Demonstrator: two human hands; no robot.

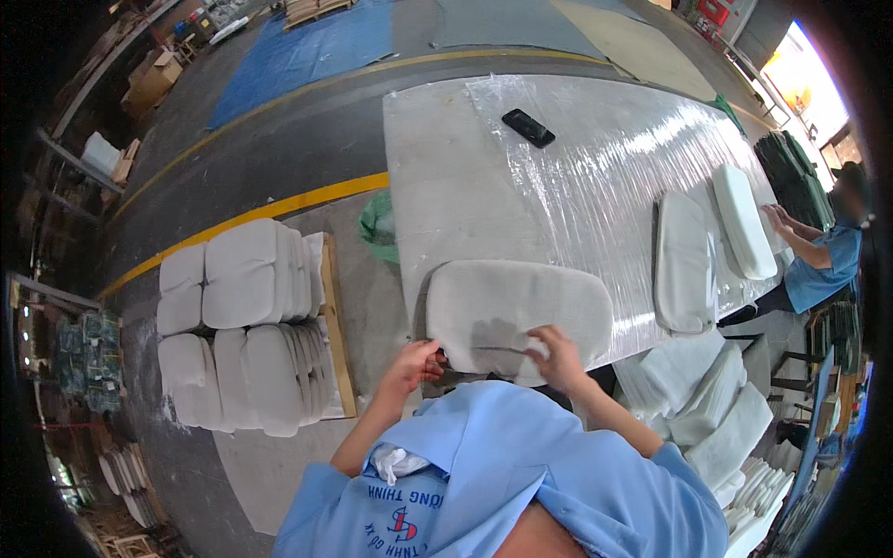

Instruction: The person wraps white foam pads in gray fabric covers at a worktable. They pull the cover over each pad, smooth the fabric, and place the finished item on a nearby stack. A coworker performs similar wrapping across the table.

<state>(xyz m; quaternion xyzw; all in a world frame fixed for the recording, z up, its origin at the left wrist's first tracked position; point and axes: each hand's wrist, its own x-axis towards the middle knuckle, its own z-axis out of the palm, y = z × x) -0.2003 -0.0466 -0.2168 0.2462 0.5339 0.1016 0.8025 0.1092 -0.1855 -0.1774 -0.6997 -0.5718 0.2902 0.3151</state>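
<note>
In front of me a white rounded-rectangular cushion pad (521,302) lies flat at the near edge of the table. At its near left corner, my left hand (414,366) is closed, thumb and fingers pinching the edge. A small dark spot shows by those fingertips, too small to name. My right hand (560,360) hovers over the pad's near right part, fingers pinched around a thin dark stick-like tool (499,350) that points left. The tool's exact kind cannot be made out. A shadow falls on the pad beyond it.
Plastic film covers the table (437,186), with a black phone (528,128) on it. Two more pads (684,260) lie at the right, near a co-worker's hands (791,228). Stacked pads (242,298) stand on a pallet at left; loose pads (698,391) lie at near right.
</note>
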